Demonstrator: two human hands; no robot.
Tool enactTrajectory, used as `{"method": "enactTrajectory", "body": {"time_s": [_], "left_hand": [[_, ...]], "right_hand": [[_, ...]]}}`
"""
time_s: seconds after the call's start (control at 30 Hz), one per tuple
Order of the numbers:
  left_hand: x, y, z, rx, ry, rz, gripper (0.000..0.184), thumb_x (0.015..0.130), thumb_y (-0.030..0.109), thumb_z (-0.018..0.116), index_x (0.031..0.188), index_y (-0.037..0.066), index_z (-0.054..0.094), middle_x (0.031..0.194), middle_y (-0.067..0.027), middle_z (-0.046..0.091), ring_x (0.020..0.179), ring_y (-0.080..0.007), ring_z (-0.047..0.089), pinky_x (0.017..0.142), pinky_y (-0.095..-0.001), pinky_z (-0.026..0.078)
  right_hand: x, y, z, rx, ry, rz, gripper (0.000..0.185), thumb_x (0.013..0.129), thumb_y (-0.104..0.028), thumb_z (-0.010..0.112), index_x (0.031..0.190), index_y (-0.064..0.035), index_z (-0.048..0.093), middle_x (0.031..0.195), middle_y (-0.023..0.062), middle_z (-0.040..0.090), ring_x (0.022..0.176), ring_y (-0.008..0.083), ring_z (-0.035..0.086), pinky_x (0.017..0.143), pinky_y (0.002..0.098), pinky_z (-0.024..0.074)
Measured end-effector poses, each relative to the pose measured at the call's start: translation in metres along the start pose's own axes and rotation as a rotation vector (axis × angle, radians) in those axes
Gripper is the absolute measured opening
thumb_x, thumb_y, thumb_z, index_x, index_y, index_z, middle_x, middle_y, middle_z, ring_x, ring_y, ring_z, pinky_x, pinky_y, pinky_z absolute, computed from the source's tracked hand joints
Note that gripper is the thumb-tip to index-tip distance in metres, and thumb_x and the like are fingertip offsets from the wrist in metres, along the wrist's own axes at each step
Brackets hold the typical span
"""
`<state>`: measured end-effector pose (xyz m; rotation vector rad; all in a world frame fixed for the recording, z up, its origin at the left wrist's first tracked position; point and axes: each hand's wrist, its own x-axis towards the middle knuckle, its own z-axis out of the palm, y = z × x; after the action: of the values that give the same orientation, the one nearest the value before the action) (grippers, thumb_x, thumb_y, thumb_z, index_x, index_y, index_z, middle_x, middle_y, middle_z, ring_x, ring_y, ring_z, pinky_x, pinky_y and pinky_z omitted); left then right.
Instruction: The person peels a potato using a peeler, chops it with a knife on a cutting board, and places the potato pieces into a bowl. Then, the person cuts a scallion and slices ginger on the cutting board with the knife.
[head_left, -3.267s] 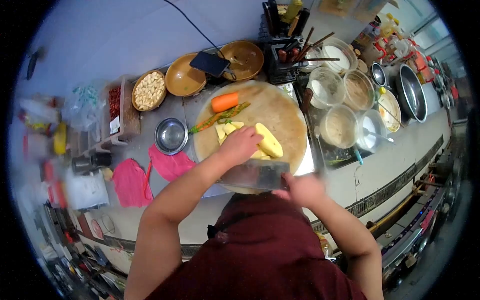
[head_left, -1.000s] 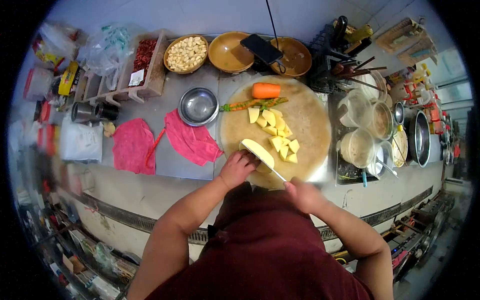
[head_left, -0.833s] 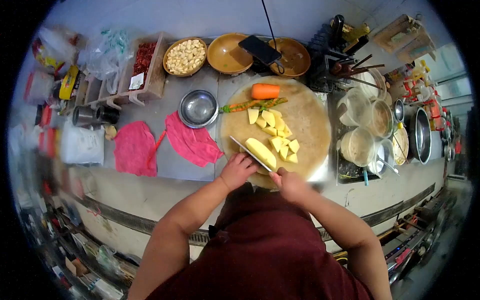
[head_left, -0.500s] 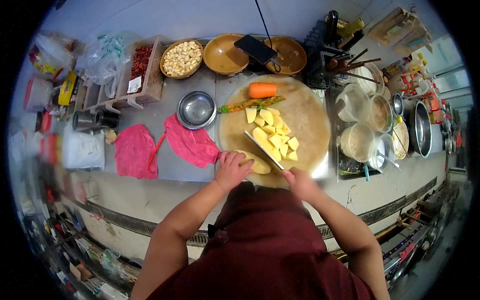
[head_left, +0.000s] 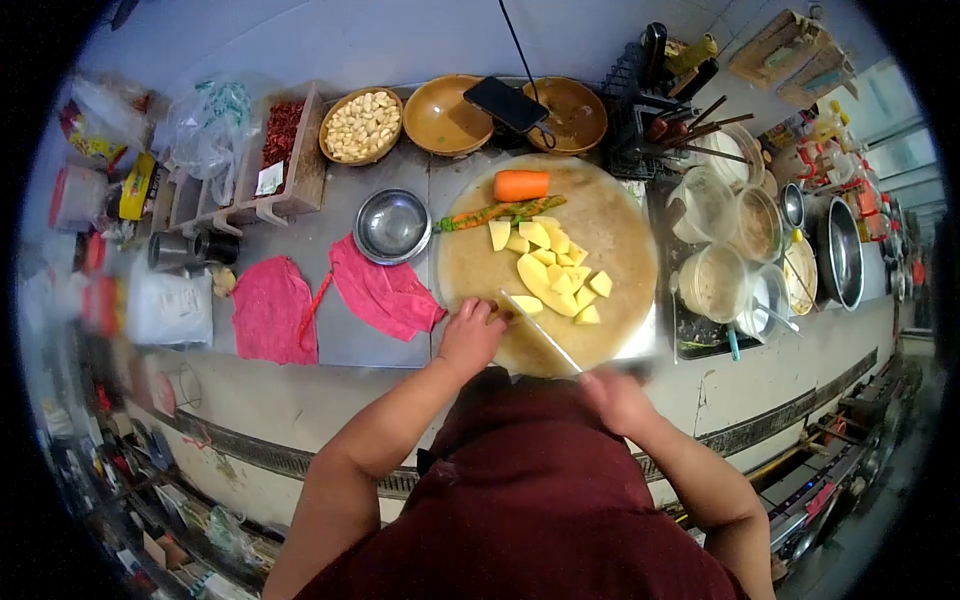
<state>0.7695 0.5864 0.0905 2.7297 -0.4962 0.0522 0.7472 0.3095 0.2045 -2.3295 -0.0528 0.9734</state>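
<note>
My right hand [head_left: 612, 398] grips the handle of a kitchen knife [head_left: 545, 337], whose blade slants up and left over the round cutting board [head_left: 620, 220]. Curled at the board's left front edge, my left hand [head_left: 473, 335] holds a peeled potato [head_left: 525, 304], mostly hidden by the fingers and blade. Just beyond the blade lies a larger potato piece [head_left: 540, 284], with several potato chunks [head_left: 555, 243] behind it. Farther back are a thick carrot piece [head_left: 521, 184] and a long, narrow orange-and-green vegetable [head_left: 490, 215].
Left of the board are a metal bowl [head_left: 392, 226] and a pink cloth [head_left: 385, 290]. Behind it stand a bowl of peeled garlic cloves [head_left: 361, 126] and a phone [head_left: 505, 104] resting across two brown bowls. Plastic tubs [head_left: 712, 283] and a knife rack [head_left: 632, 130] are to the right.
The knife and my right hand have shifted slightly right and toward me. My left hand has moved a little, and less of its potato shows. The larger piece and nearby chunks have moved right.
</note>
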Motion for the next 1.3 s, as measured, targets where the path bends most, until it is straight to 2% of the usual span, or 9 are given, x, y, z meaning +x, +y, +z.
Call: {"method": "enactTrajectory", "body": {"time_s": [0.17,0.3,0.47,0.67,0.9,0.97,1.2,1.3], "left_hand": [[0.003,0.006,-0.002,-0.018,0.036,-0.033,0.015,0.079,0.015,0.062,0.093,0.014,0.069,0.101,-0.0083,0.058,0.105,-0.0307,0.052,0.08,-0.0395,0.053],[-0.003,0.01,0.003,-0.083,0.055,-0.056,0.016,0.076,0.014,0.066,0.092,0.011,0.069,0.1,-0.012,0.057,0.101,-0.0337,0.051,0.084,-0.0419,0.05],[-0.003,0.025,0.009,-0.111,0.087,-0.188,0.023,0.078,0.013,0.066,0.099,0.007,0.066,0.103,-0.0151,0.055,0.1,-0.0367,0.051,0.086,-0.0447,0.048],[-0.002,0.031,0.004,-0.197,0.045,-0.262,0.023,0.08,0.013,0.065,0.102,0.006,0.065,0.105,-0.0159,0.055,0.102,-0.0368,0.051,0.085,-0.0452,0.048],[-0.005,0.008,-0.005,-0.189,-0.015,-0.184,0.02,0.083,0.014,0.062,0.101,0.006,0.066,0.104,-0.0124,0.058,0.102,-0.0348,0.052,0.087,-0.043,0.049],[-0.008,-0.002,0.002,-0.099,0.022,-0.054,0.021,0.083,0.014,0.061,0.103,0.009,0.066,0.105,-0.0101,0.059,0.105,-0.0314,0.053,0.087,-0.041,0.049],[-0.011,-0.004,0.0,-0.081,0.035,-0.059,0.02,0.081,0.013,0.062,0.1,0.009,0.066,0.105,-0.0096,0.06,0.104,-0.031,0.054,0.086,-0.0408,0.05],[-0.012,-0.004,0.001,-0.093,-0.036,-0.076,0.019,0.08,0.013,0.063,0.098,0.009,0.065,0.103,-0.0099,0.059,0.105,-0.0317,0.054,0.086,-0.0405,0.05]], "right_hand": [[0.025,0.001,0.01,-0.116,0.017,-0.007,0.049,0.1,-0.045,0.044,0.103,0.002,0.058,0.085,0.0309,0.065,0.085,0.0481,0.063,0.077,0.0519,0.0489],[0.029,-0.007,0.003,-0.058,-0.002,-0.006,0.049,0.101,-0.044,0.044,0.103,0.0031,0.058,0.084,0.0308,0.065,0.084,0.048,0.063,0.076,0.052,0.0488],[0.006,-0.006,0.0,-0.004,0.036,-0.153,0.051,0.101,-0.045,0.042,0.102,0.0035,0.058,0.082,0.0306,0.064,0.085,0.048,0.063,0.076,0.0518,0.0487],[0.018,-0.007,0.006,-0.093,-0.03,-0.048,0.049,0.102,-0.044,0.041,0.099,0.0028,0.057,0.079,0.0305,0.064,0.083,0.0493,0.062,0.075,0.052,0.0483],[0.025,0.002,0.002,-0.041,-0.039,-0.077,0.05,0.101,-0.044,0.041,0.101,0.0031,0.058,0.08,0.0291,0.064,0.082,0.0487,0.062,0.076,0.051,0.0489],[0.013,0.003,0.0,-0.036,-0.033,-0.142,0.052,0.101,-0.045,0.041,0.101,0.0037,0.059,0.082,0.0285,0.065,0.083,0.048,0.062,0.077,0.0505,0.0495],[0.018,-0.012,0.005,-0.144,-0.057,-0.089,0.053,0.101,-0.046,0.041,0.1,0.0037,0.059,0.085,0.029,0.065,0.084,0.0471,0.063,0.078,0.0508,0.0497],[0.031,-0.016,0.006,-0.162,-0.068,-0.071,0.053,0.101,-0.046,0.041,0.099,0.0037,0.059,0.084,0.0289,0.065,0.084,0.0472,0.063,0.077,0.051,0.0496]]}}
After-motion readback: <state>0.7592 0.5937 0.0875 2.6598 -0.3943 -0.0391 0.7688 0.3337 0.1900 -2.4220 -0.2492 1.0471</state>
